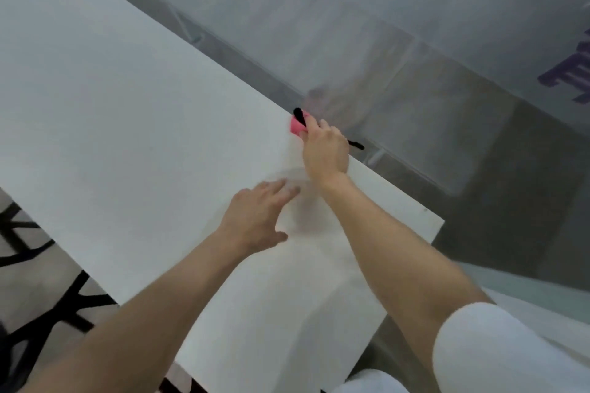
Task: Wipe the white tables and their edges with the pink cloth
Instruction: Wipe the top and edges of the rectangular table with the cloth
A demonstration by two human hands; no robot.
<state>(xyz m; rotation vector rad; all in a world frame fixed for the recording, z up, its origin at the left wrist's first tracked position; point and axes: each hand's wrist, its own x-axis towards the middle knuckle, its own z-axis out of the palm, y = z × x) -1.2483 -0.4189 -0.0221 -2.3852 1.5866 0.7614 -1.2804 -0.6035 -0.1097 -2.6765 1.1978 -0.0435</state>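
Note:
A long white table (127, 124) runs diagonally across the view. At its far edge my right hand (324, 150) grips the pink cloth (297, 127), pressing it against the rim; only a small pink corner shows past my fingers. A black marker (300, 116) lies along that edge under my hand, its other end sticking out at the right. My left hand (260, 220) rests flat on the tabletop nearer to me, fingers straight and spread.
Beyond the far edge stands a frosted glass wall (399, 41) with purple lettering (568, 73) at the right. The table's right corner (439, 222) ends near grey floor. A patterned black-and-beige carpet (38, 290) lies below the near edge at the left.

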